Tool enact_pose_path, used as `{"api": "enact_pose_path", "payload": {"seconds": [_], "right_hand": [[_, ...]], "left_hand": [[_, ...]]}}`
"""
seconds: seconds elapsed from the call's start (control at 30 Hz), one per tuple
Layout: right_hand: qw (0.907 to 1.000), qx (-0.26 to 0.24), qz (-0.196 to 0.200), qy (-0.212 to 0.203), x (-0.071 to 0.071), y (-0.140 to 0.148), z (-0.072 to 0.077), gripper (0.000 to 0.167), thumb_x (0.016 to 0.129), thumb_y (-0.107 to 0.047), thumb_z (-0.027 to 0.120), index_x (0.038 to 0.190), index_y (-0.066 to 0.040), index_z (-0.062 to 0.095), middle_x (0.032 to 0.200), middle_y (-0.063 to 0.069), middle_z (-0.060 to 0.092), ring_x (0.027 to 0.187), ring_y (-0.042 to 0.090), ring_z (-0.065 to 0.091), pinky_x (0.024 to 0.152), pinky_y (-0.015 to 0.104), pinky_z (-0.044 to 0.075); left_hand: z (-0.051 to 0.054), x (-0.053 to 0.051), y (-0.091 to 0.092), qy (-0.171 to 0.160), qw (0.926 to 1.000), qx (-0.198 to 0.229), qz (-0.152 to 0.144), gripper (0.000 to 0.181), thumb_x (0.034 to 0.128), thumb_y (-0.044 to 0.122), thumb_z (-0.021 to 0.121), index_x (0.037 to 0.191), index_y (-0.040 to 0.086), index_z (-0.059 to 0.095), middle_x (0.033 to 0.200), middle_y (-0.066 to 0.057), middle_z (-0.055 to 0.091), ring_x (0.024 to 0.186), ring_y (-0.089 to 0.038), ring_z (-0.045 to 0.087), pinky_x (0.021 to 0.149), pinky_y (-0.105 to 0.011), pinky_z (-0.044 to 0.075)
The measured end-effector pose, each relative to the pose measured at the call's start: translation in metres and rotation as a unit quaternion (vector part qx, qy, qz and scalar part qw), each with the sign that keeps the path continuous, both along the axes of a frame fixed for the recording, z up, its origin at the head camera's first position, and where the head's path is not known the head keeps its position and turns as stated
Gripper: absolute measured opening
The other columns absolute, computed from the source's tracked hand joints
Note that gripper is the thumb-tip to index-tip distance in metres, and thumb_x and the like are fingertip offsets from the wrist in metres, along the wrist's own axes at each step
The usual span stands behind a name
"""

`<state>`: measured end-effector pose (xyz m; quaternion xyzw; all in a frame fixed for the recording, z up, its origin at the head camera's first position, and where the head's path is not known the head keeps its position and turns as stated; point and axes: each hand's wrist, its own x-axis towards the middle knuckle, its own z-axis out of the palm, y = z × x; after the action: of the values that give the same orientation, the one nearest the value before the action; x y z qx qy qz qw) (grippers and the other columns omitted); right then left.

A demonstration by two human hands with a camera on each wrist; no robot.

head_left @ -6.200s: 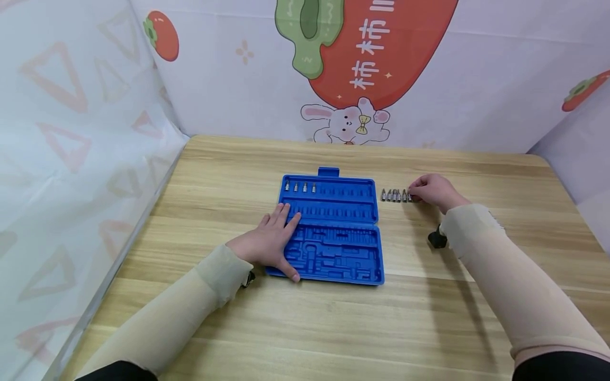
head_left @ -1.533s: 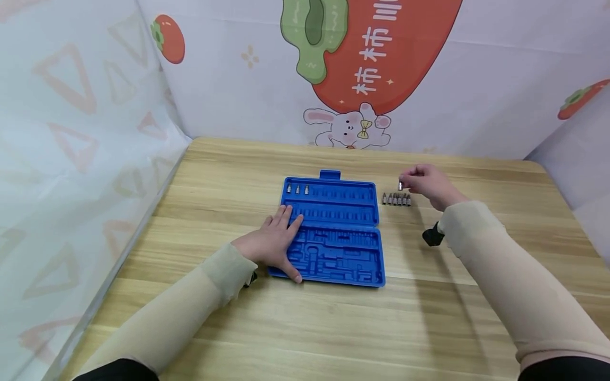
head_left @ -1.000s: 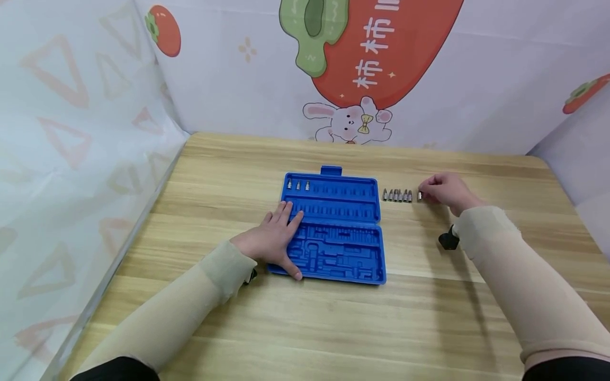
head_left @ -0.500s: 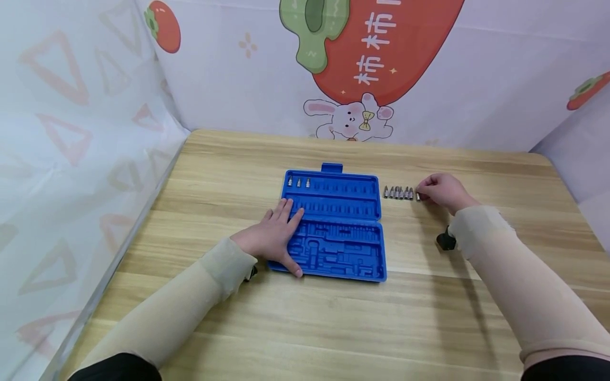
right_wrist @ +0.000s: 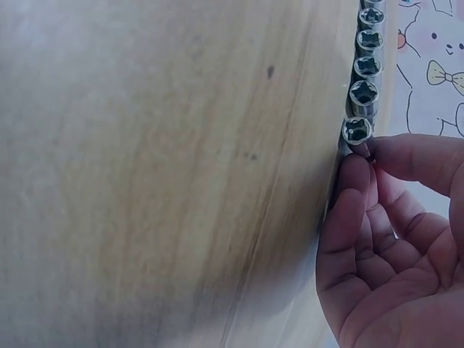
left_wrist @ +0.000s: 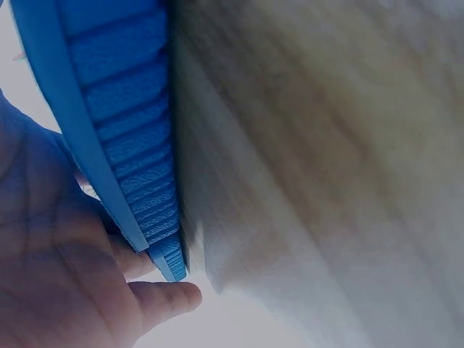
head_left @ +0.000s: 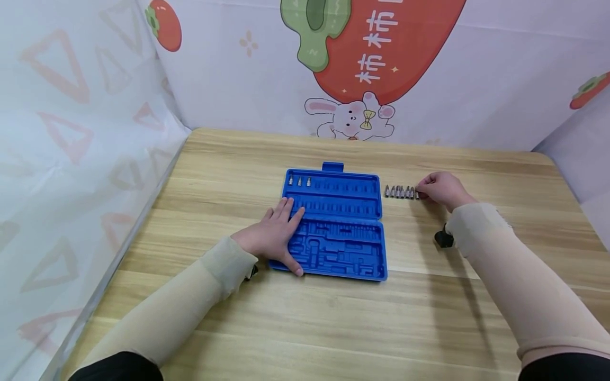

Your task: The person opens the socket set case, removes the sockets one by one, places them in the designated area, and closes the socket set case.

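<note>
An open blue plastic tool case [head_left: 340,211] lies flat on the table. Three silver bit sockets [head_left: 299,181] stand in the left end of its top row of slots. My left hand [head_left: 271,235] rests spread on the case's left side, thumb at the front edge; the left wrist view shows the palm against the case's ribbed side [left_wrist: 138,123]. To the right of the case, several bit sockets [head_left: 397,192] form a close row. At that row's right end my right hand [head_left: 443,189] pinches one bit socket [right_wrist: 357,130] between thumb and fingertips, its square opening facing the right wrist camera.
The wooden table [head_left: 333,323] extends around the case. A printed cloth [head_left: 229,79] hangs behind its back edge, and another white sheet [head_left: 71,174] covers the left side. The case's latch tab [head_left: 332,166] sticks out toward the back.
Three bit sockets stand in the case's top row now, four in the oldest frame. My right hand lowered a raised bit socket and slid it left against the row. The left hand stayed put.
</note>
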<state>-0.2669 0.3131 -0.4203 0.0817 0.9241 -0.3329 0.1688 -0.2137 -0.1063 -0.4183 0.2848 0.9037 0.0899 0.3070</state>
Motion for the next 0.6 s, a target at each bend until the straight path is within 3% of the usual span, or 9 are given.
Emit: {"api": "enact_pose_path", "payload": {"seconds": [0.33, 0.6], "right_hand": [[0.9999, 0.008, 0.005, 0.005, 0.0020, -0.0038, 0.0003, 0.028, 0.103, -0.021, 0.058, 0.107, 0.007, 0.062, 0.092, 0.010, 0.067, 0.087, 0.027, 0.057, 0.080, 0.041, 0.045], [0.9998, 0.011, 0.014, 0.007, 0.0045, -0.0006, 0.0001, 0.031, 0.103, -0.023, 0.059, 0.109, 0.007, 0.062, 0.091, 0.008, 0.066, 0.082, 0.021, 0.057, 0.073, 0.034, 0.046]], "left_hand": [[0.0007, 0.0016, 0.0004, -0.004, 1.0000, -0.001, 0.002, 0.147, 0.0674, 0.071, 0.086, 0.166, 0.009, -0.004, 0.169, -0.019, -0.019, 0.153, -0.033, -0.024, 0.123, -0.054, -0.003], [0.0012, 0.0019, 0.0009, -0.006, 1.0000, 0.000, 0.001, 0.146, 0.0680, 0.070, 0.086, 0.166, 0.009, -0.004, 0.169, -0.019, -0.019, 0.153, -0.034, -0.023, 0.123, -0.053, -0.005]]}}
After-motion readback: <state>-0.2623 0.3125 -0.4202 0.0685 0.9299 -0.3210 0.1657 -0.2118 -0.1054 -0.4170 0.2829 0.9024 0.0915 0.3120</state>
